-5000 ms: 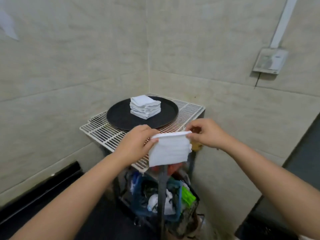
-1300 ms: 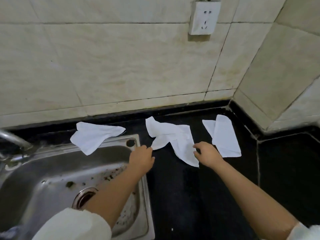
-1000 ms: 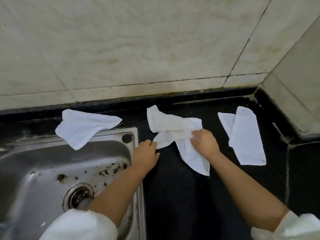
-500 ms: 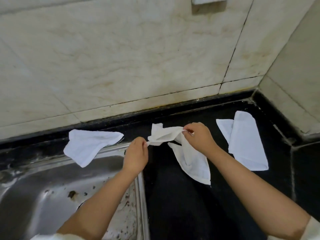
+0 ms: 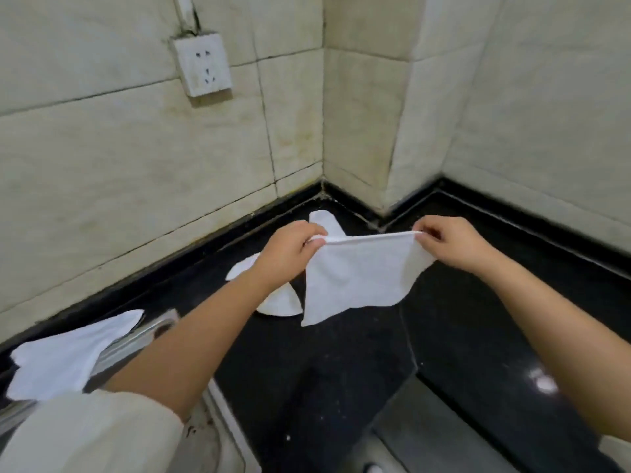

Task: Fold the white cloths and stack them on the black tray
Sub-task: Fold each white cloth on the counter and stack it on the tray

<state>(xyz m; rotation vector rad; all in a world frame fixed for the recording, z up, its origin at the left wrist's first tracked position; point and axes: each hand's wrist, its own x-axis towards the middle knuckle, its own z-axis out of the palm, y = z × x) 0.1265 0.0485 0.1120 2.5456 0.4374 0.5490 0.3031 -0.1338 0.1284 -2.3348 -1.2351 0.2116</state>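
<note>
White terry cloth hangs unfolded above the black counter, its top corners pinched by the left hand and right hand held apart at chest level, with two more cloths lying unfolded and the tray out of view.

Both hands hold a white cloth up over the black table, the left hand and right hand each pinching a top corner. Another cloth lies behind it, a third beside the sink rim.
</note>
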